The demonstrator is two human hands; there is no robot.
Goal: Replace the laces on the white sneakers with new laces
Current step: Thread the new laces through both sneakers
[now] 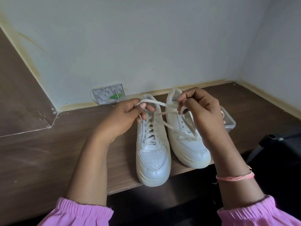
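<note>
— Head view puts it all before us, so start at the left: what is that left hand (pixel 125 116) doing?

— Its thumb and curled fingers pinch one end of the flat cream-white shoelace (pixel 153 101), just over the collar of the laced white leather sneaker (pixel 152 144) that stands on the brown wooden desk (pixel 48 152).

— And how would you say the lace handles?

— Soft, light and limp, I judge; it sags wherever it isn't pulled. Best held close to the eyelets, near the ends, where a pinch can steer it.

— The other shoe?

— Just beside it, touching or nearly, the second white leather sneaker (pixel 189 144) shows open eyelets, with a loose lace trailing across its tongue. The shoes look stiff and steady enough to stay put under a gentle tug.

— Then the right hand (pixel 200 110)?

— Fingers curled, pinching the lace's other end above that second shoe. Behind it sits a clear plastic box (pixel 229 123).
</note>
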